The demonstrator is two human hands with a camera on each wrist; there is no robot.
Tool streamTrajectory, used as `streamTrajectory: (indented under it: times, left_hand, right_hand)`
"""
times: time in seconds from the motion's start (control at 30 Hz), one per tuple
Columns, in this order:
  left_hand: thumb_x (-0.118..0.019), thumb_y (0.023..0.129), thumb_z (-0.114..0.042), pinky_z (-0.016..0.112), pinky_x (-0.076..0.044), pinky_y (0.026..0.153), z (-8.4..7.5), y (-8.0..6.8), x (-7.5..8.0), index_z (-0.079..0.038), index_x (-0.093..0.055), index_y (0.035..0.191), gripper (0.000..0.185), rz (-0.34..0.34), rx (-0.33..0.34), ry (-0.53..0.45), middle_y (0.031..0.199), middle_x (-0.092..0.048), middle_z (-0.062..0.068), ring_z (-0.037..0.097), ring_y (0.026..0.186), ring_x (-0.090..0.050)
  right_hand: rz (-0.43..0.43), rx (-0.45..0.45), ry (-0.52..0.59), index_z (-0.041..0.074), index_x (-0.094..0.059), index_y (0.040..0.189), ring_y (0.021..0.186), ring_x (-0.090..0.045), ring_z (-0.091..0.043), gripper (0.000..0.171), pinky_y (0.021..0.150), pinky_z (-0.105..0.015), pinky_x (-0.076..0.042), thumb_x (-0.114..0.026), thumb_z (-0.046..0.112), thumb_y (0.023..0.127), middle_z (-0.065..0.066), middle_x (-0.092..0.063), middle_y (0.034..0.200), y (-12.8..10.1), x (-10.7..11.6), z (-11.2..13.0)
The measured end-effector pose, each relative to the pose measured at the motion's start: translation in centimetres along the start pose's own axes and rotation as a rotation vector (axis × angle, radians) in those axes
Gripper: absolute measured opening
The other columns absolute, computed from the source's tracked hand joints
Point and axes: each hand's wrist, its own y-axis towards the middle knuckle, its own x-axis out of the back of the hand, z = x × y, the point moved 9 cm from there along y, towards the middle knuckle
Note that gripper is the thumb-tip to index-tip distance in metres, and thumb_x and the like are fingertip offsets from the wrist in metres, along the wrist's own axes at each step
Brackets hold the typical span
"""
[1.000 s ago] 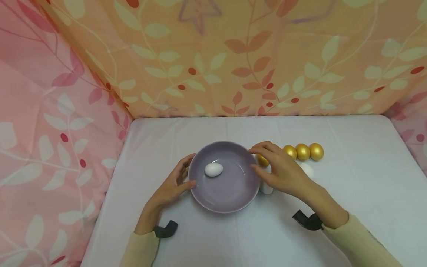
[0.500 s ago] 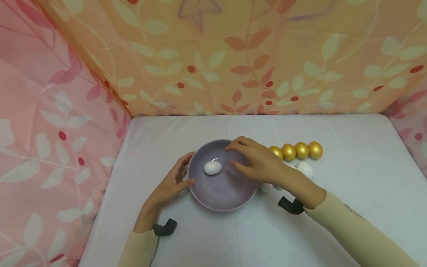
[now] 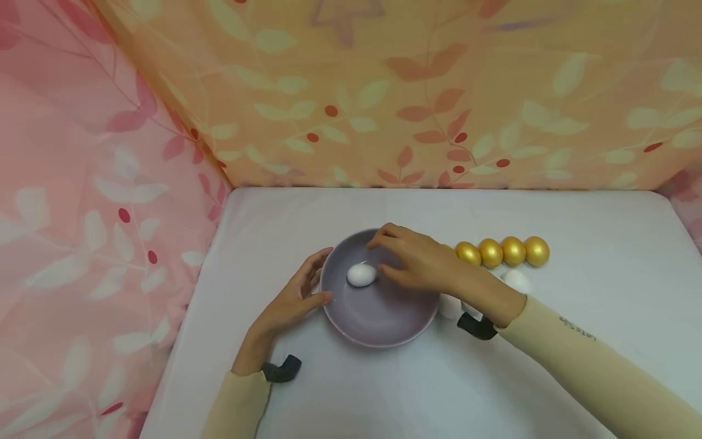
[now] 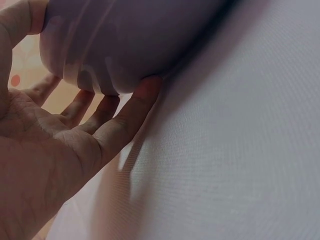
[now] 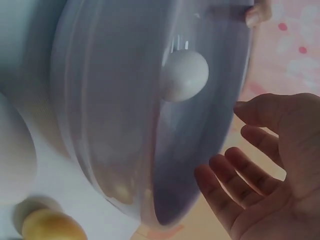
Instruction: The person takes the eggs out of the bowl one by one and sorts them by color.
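A mauve bowl (image 3: 381, 323) stands on the white-covered table, with one white egg (image 3: 361, 275) lying inside it, left of the middle. My left hand (image 3: 298, 296) grips the bowl's left side. Its fingertips (image 4: 147, 89) press the outer wall in the left wrist view, while the thumb laps over the rim. Over the right half of the bowl hovers my right hand (image 3: 419, 259), fingers apart and loosely bent, holding nothing. In the right wrist view, its fingers and thumb are spread before the bowl's opening, apart from the egg.
A row of several golden eggs (image 3: 513, 250) lies right of the bowl. White eggs (image 3: 450, 306) sit in front of them, partly hidden by my right forearm. Patterned cloth (image 3: 406, 110) walls the table's back and sides. A black strap (image 3: 476, 326) hangs at my right wrist.
My right hand has moved left from the bowl's right rim to above its inside, near the white egg. The left hand stays at the bowl; the head view shifts slightly.
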Motion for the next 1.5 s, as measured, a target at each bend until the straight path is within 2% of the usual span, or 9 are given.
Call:
streamTrajectory:
  times: [0.13,0.23,0.3,0.33,0.5,0.87,1.07,1.27,1.5]
  left_hand:
    - [-0.073,0.099,-0.013,0.039,-0.032,0.128,0.0,0.2,-0.4,-0.029,-0.028,0.166,0.082,0.002,-0.001,-0.013,0.169,-0.035,0.005,0.031,0.162,-0.028]
    - [-0.073,0.099,-0.012,0.023,-0.035,0.122,0.2,-0.2,-0.4,-0.029,-0.028,0.166,0.082,-0.007,-0.001,-0.022,0.168,-0.035,0.005,0.032,0.161,-0.028]
    - [-0.071,0.100,-0.010,0.022,-0.035,0.122,0.2,-0.4,-0.4,-0.028,-0.027,0.166,0.082,-0.009,-0.004,-0.026,0.169,-0.035,0.006,0.033,0.161,-0.028]
    - [-0.071,0.100,-0.010,0.016,-0.035,0.118,0.3,-0.5,-0.4,-0.028,-0.027,0.166,0.081,-0.010,-0.008,-0.027,0.169,-0.034,0.006,0.033,0.161,-0.028]
    - [-0.070,0.101,-0.009,0.014,-0.032,0.120,0.2,-0.9,-0.3,-0.026,-0.025,0.167,0.082,-0.005,-0.022,-0.024,0.171,-0.031,0.007,0.034,0.162,-0.026]
    - [-0.070,0.101,-0.010,0.015,-0.035,0.118,0.1,-0.9,-0.1,-0.027,-0.026,0.167,0.081,0.000,-0.023,-0.021,0.169,-0.034,0.008,0.037,0.161,-0.026]
    - [-0.069,0.101,-0.007,0.015,-0.036,0.118,0.3,-0.5,-0.2,-0.026,-0.026,0.167,0.081,0.011,-0.029,-0.031,0.169,-0.033,0.008,0.037,0.162,-0.026]
    - [-0.070,0.100,-0.006,0.015,-0.036,0.118,0.0,-0.3,-0.1,-0.027,-0.027,0.166,0.081,0.005,-0.031,-0.031,0.169,-0.033,0.007,0.036,0.162,-0.026]
    - [-0.069,0.101,-0.006,0.017,-0.036,0.117,-0.2,0.1,-0.4,-0.027,-0.027,0.166,0.081,0.017,-0.020,-0.032,0.167,-0.035,0.008,0.037,0.161,-0.026]
  right_hand:
    - [0.047,0.010,0.008,0.008,-0.068,0.132,0.120,-0.067,-0.023,0.037,0.101,-0.044,-0.058,-0.075,0.016,0.096,-0.007,-0.064,0.130,0.7,-0.8,0.0]
    - [0.090,0.046,-0.006,0.009,-0.069,0.131,0.119,-0.066,-0.024,0.037,0.103,-0.043,-0.056,-0.075,0.016,0.096,-0.008,-0.064,0.129,1.8,-2.0,0.3]
    - [0.115,0.070,-0.026,0.008,-0.069,0.130,0.119,-0.065,-0.025,0.037,0.104,-0.043,-0.055,-0.075,0.016,0.095,-0.010,-0.064,0.129,2.4,-2.8,0.6]
    - [0.122,0.086,-0.037,0.008,-0.069,0.130,0.119,-0.065,-0.026,0.037,0.105,-0.043,-0.055,-0.075,0.016,0.095,-0.011,-0.063,0.130,2.6,-3.2,0.8]
    - [0.201,0.072,-0.056,0.012,-0.068,0.133,0.125,-0.062,-0.026,0.039,0.106,-0.042,-0.055,-0.076,0.017,0.095,-0.012,-0.061,0.136,3.4,-4.9,1.1]
    - [0.324,0.071,-0.131,0.013,-0.069,0.133,0.117,-0.063,-0.026,0.043,0.097,-0.042,-0.058,-0.079,0.009,0.091,-0.013,-0.062,0.128,3.8,-6.9,1.7]
    - [0.348,0.048,-0.148,0.012,-0.070,0.134,0.118,-0.064,-0.027,0.045,0.101,-0.041,-0.058,-0.076,0.005,0.091,-0.013,-0.063,0.129,3.6,-7.1,1.5]
    - [0.349,0.083,-0.188,0.007,-0.072,0.128,0.110,-0.064,-0.025,0.043,0.097,-0.040,-0.057,-0.076,0.001,0.086,-0.012,-0.065,0.123,3.8,-6.8,1.7]
    - [0.400,0.078,-0.191,0.014,-0.070,0.135,0.117,-0.067,-0.027,0.046,0.103,-0.041,-0.056,-0.076,0.002,0.091,-0.011,-0.066,0.126,3.8,-6.6,2.0]
